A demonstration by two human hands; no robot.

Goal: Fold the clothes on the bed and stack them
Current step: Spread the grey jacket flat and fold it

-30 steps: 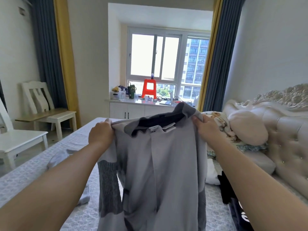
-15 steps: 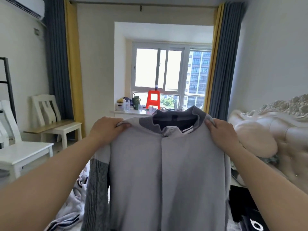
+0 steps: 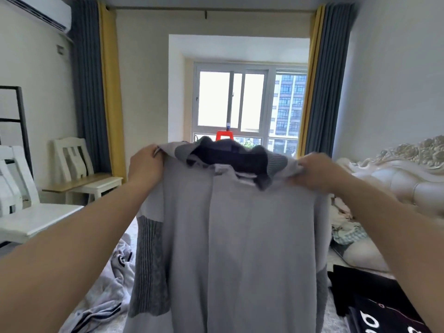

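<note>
1. Current state. The grey jacket (image 3: 240, 236) hangs upright in the air above the bed (image 3: 336, 308), front panel toward the camera, dark collar lining at the top. The left hand (image 3: 145, 165) pinches the left shoulder seam; the right hand (image 3: 317, 173) has its fingers curled round bunched fabric at the right shoulder. Both grips are clamped on the garment. The right side is motion-blurred, so the exact finger placement there cannot be read.

2. Step in hand. Judged from the pose, this is the spread-and-square step ahead of laying the jacket flat.

3. Level the shoulders. Hold both hands at one height so the centre placket hangs straight.

4. Tension. Draw the hands gently apart until the shoulder line is taut. The right shoulder looks gathered; regrip nearer the seam if slack persists.

5. Sleeves. The ribbed left sleeve (image 3: 150, 267) hangs free at the side. Let both sleeves drop clear before lowering, so that neither is trapped beneath the body.

6. Landing zone. A pale striped garment (image 3: 113, 280) lies crumpled on the bed to the lower left, and a black printed garment (image 3: 374, 306) to the lower right. Lower the jacket between them, hem first, onto bare bedding.

7. Risk. Knit fabric stretches; avoid hard shaking.
</note>
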